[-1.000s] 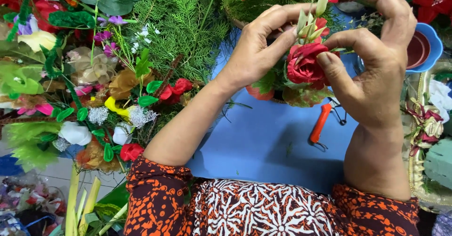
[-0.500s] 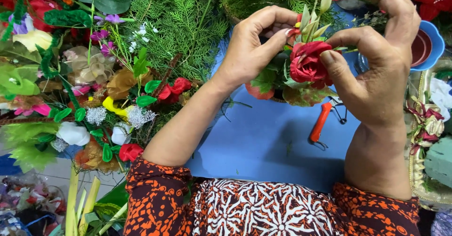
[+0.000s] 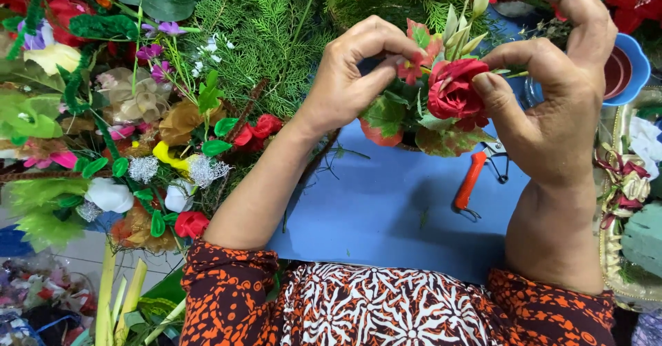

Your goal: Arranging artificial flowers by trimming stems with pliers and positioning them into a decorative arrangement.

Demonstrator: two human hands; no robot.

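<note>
The left hand (image 3: pixel 355 77) pinches a small red flower (image 3: pixel 412 68); the right hand (image 3: pixel 552 104) grips a red rose (image 3: pixel 452 91) above the blue counter (image 3: pixel 372 208).

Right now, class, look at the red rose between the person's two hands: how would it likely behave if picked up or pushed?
The red rose looks like layered fabric petals, so probably very light and soft. The right hand presses its side with the thumb, and the petals would likely give under it rather than break. Set among leaves with the left hand beside it, it probably bends rather than rolls.

rose stem (image 3: pixel 441 122) hidden behind leaves, cutter jaws (image 3: pixel 498 160) under right hand (image 3: pixel 552 122)
</note>
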